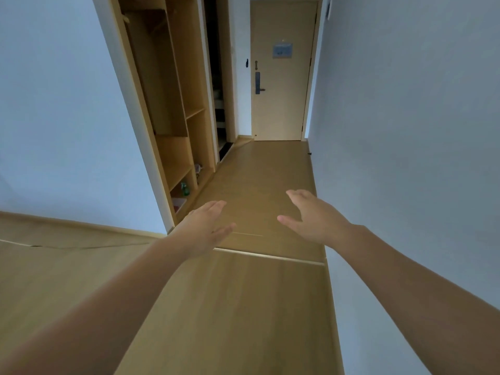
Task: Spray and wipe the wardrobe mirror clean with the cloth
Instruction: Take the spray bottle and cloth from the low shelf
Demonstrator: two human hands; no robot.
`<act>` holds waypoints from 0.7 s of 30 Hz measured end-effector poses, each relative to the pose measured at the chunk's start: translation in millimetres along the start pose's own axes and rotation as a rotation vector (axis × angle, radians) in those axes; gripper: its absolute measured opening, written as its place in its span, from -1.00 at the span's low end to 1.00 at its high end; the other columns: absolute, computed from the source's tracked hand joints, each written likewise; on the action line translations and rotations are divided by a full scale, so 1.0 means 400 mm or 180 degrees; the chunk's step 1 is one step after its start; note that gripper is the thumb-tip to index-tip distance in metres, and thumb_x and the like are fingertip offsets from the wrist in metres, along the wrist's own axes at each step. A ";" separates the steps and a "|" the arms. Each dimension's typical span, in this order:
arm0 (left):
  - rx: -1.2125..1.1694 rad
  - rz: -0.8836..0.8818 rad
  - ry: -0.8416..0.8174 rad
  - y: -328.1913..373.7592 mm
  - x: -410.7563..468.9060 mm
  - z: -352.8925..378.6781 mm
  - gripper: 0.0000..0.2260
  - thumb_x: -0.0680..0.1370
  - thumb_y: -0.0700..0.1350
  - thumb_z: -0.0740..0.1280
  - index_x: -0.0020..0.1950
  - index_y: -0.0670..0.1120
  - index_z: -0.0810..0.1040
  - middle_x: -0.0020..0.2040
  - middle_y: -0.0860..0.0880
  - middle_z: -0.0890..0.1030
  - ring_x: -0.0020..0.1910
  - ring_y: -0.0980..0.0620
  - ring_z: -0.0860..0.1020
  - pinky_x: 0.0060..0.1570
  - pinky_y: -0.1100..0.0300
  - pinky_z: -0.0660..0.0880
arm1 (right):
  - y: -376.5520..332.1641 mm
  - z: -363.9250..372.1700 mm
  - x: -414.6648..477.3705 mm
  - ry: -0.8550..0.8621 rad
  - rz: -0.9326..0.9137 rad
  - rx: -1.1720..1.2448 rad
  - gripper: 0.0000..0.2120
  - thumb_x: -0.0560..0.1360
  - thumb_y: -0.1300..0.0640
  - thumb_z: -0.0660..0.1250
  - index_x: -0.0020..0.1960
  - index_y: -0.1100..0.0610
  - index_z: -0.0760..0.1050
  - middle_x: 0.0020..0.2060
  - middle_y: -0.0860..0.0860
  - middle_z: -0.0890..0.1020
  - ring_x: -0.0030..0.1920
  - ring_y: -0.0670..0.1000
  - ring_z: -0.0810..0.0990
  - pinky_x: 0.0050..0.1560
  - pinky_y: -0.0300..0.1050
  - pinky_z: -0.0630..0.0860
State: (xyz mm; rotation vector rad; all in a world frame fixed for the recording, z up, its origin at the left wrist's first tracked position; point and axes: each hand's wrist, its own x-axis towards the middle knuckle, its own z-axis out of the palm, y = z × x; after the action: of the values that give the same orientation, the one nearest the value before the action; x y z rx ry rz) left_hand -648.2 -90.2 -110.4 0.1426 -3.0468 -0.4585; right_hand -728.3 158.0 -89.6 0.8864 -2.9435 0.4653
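Note:
An open wooden wardrobe [173,104] stands along the left wall of a corridor. A green spray bottle [185,189] sits on its lowest shelf, and a pinkish cloth-like item [178,203] lies just in front of it. No mirror shows from this angle. My left hand [208,226] and my right hand [313,215] are stretched out in front of me at mid-frame, flat, fingers extended, holding nothing. Both hover over the floor, well short of the wardrobe.
A wooden floor [259,171] runs ahead to a closed door [281,77] with a dark handle at the far end. White walls [405,131] close in on both sides. A metal threshold strip [270,257] crosses the floor under my wrists. A dark doorway opens beyond the wardrobe.

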 end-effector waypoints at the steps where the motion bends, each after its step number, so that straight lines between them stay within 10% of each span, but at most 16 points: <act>1: -0.0005 0.0013 -0.0048 -0.019 0.041 0.011 -0.36 0.53 0.29 0.14 0.54 0.10 0.04 0.55 0.06 0.12 0.51 -0.05 0.15 0.42 -0.05 0.19 | 0.011 0.013 0.036 -0.0039 0.0041 -0.0008 -0.30 0.56 -0.24 0.15 0.56 0.06 0.03 0.52 0.00 0.18 0.43 0.03 0.32 0.35 0.00 0.35; 21: -0.0083 0.0218 -0.0399 -0.241 0.702 0.112 -0.38 0.57 0.24 0.15 0.54 0.01 0.10 0.53 -0.01 0.20 0.46 -0.07 0.25 0.39 0.03 0.22 | 0.238 0.155 0.621 -0.0428 0.0463 -0.0023 -0.31 0.56 -0.23 0.16 0.55 0.08 0.06 0.52 0.03 0.18 0.42 0.06 0.34 0.35 0.08 0.37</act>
State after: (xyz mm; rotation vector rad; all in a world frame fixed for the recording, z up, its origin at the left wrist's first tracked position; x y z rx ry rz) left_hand -922.6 -196.9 -169.8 0.0085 -3.1542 -0.5211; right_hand -984.8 82.5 -145.9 0.7333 -3.1449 0.4162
